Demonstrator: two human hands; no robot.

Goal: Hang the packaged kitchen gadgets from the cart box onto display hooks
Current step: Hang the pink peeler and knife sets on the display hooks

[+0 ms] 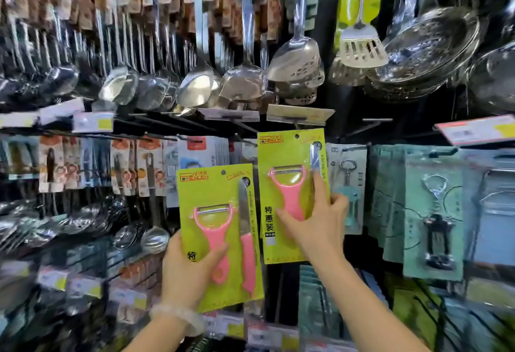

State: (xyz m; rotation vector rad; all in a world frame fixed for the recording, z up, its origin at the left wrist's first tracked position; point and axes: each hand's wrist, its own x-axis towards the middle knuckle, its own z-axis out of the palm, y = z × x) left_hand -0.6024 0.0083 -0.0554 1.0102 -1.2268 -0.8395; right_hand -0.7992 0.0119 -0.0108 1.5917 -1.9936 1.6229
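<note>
- Fingers of right hand point(317, 223) pinching upper green pkg point(289, 195) at its right edge: thumb lying across pink peeler handle, index stretching up along small knife, remaining fingers point(338, 202) curling round card edge.
- Fingers of left hand point(189, 271) gripping lower green pkg point(220, 234) at bottom-left corner: thumb point(214, 254) pressing over front by peeler handle, rest hidden behind card.
- Holding both pkgs upright, side by side, edges nearly touching; upper one sitting higher and to the right.
- Hanging hole of upper pkg sitting just below price-tag strip point(299, 114) and its hook arm; cannot tell if on hook.
- Showing dark open gap behind and above upper pkg, between spoon row and strainers – most free room there.
- Crowding right edge of upper pkg: teal bottle-opener cards point(347, 184), just beside right-hand fingers.
- Crowding left of lower pkg: orange-carded tools point(145, 167) and ladles point(154, 237), near left hand.
- Hanging overhead: steel ladles and skimmers point(295, 64), slotted turner point(362, 48), stacked strainers point(423, 53) to the right; bowls dangling close above price strip.
- Wearing pale bead bracelet point(178, 315) on left wrist.
- Lining lower shelf edge below: price labels point(83, 290), blurry.
</note>
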